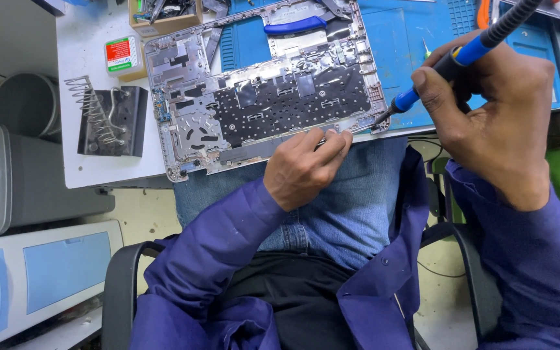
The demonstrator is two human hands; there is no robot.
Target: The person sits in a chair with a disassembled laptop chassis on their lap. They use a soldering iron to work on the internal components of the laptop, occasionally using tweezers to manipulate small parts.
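Note:
An opened laptop bottom case [260, 97], silver with a black keyboard backing, lies on the white bench, its near edge hanging over my lap. My left hand [303, 165] grips that near edge, fingers curled onto the metal. My right hand [494, 110] holds a blue and black soldering iron [452, 61] like a pen. Its tip touches the case's right near corner [377, 120].
A black soldering iron stand with a coil spring [108, 116] sits on the bench at left. Behind it are a small red and green tin [121, 55] and a cardboard box of tools [163, 16]. Blue-handled pliers [296, 26] lie on the blue work mat [403, 39].

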